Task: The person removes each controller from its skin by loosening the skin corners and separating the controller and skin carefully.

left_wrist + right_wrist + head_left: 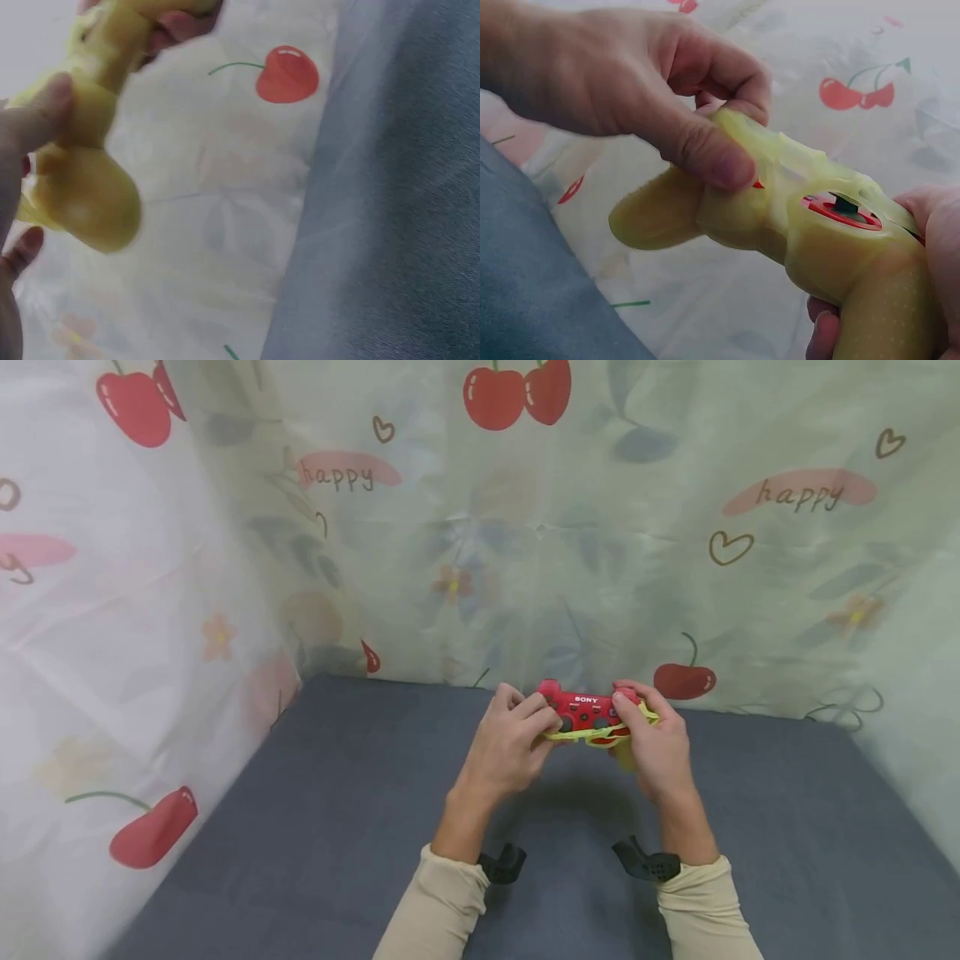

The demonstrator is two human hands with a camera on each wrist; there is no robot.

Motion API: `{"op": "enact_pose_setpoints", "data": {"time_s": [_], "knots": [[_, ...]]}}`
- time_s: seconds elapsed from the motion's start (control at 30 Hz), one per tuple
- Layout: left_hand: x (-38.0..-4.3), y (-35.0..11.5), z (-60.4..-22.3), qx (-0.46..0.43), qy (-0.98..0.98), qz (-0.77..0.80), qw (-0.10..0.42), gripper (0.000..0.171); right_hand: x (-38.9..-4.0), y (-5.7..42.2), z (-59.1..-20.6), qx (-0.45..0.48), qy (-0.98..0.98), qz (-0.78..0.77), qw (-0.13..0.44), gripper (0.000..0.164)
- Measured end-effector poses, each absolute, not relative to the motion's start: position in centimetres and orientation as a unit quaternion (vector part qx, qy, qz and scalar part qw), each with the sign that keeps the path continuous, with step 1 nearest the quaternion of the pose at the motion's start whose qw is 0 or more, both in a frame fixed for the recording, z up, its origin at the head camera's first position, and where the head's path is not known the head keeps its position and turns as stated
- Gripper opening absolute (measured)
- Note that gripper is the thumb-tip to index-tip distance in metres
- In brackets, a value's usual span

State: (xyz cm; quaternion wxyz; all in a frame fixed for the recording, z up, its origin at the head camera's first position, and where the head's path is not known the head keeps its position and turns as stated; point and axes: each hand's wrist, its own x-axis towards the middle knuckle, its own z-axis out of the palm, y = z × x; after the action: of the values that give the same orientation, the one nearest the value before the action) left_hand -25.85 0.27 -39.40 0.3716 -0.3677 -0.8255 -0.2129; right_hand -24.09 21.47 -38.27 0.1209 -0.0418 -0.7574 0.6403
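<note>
Both hands hold a red SONY game controller [584, 713] up over the table, with a yellow-green rubbery cover [572, 736] along its near side and underside. My left hand [512, 737] pinches the cover's edge at the controller's left end, its thumb pressed on the cover in the right wrist view. At the other end my right hand [660, 745] grips controller and cover, thumb on top. Through a round opening in the cover [761, 240], a dark thumbstick [847, 206] with red around it shows. In the left wrist view the cover's rounded grip [94, 202] hangs below the fingers.
A dark grey table surface [337, 827] lies under the hands. Light curtains [525, 593] printed with cherries and the word "happy" stand behind it and at the sides. Each wrist wears a black strap mount, the left one [504, 863] and the right one [648, 862].
</note>
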Motion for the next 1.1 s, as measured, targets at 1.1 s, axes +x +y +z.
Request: {"op": "enact_pose_setpoints", "data": {"time_s": [1.1], "knots": [[-25.68, 0.04, -39.45, -0.328, -0.800, -0.412, 0.288, 0.068, -23.72, 21.86, -37.23, -0.080, -0.709, 0.683, 0.160, 0.044]]}}
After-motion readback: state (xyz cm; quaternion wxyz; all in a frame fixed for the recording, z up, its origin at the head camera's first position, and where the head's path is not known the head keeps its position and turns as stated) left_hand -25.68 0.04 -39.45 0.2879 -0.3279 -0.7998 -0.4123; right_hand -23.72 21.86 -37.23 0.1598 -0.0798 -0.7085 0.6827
